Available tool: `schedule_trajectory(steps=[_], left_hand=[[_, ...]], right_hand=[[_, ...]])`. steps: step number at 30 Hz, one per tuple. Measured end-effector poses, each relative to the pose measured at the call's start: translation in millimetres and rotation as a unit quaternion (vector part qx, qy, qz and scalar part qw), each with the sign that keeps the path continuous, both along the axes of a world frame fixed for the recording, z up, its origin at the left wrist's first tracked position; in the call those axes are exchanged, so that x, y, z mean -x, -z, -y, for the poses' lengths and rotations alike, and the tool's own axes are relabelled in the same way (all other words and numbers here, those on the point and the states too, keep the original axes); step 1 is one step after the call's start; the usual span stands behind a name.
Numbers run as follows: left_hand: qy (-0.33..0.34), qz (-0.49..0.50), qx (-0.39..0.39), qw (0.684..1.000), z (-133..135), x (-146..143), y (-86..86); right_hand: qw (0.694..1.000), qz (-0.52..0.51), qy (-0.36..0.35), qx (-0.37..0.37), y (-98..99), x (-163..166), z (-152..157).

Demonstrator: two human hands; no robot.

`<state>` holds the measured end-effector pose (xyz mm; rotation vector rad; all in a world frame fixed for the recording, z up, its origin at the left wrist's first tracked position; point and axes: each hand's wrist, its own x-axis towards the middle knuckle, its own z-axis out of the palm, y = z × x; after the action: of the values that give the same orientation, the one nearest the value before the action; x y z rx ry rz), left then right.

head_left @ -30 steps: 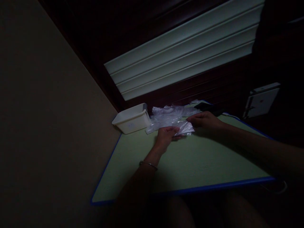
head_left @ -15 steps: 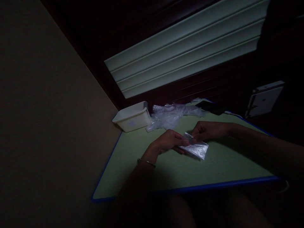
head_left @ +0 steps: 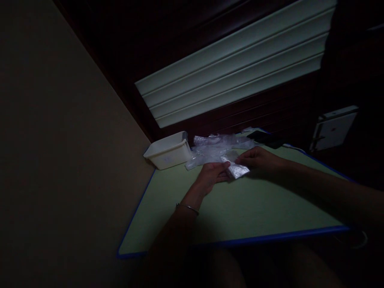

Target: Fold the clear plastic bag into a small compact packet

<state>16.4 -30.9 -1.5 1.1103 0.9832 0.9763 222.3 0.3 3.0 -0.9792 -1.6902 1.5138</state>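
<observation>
Between my two hands is a shiny, clear plastic bag (head_left: 239, 170), partly folded or crumpled. My left hand (head_left: 212, 175), with a thin bangle on its wrist, pinches its left side between thumb and fingers. From the right, my right hand (head_left: 255, 158) grips the upper right edge with its fingertips. Just behind them lies a loose heap of clear plastic bags (head_left: 210, 148). Dim light hides whether the held bag contains anything.
A white plastic bin (head_left: 169, 155) stands at the table's back left corner, against the wall. A dark flat object (head_left: 267, 139) lies at the back right. The pale green table (head_left: 240, 212) has a blue edge. A white box (head_left: 334, 128) is beyond the right side.
Both hands have moved away from me and slightly left with the plastic bag, closer to the heap. The bag has turned and looks smaller. The camera view has shifted slightly.
</observation>
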Motion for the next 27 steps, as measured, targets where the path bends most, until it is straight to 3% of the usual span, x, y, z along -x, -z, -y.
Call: schedule_trajectory(steps=[10, 19, 27], left_hand=[[-0.086, 0.020, -0.025, 0.996, 0.4, -10.9, 2.0], [-0.068, -0.005, -0.039, 0.997, -1.6, -8.6, 3.6], [-0.038, -0.028, -0.058, 0.997, -1.9, -9.8, 6.4]], right_hand=[[0.994, 0.023, 0.018, -0.103, 6.0, 1.6, -2.9], [0.997, 0.019, -0.004, -0.076, 8.6, -0.8, -4.8], [0.994, -0.034, 0.038, -0.094, 7.8, 1.7, -7.3]])
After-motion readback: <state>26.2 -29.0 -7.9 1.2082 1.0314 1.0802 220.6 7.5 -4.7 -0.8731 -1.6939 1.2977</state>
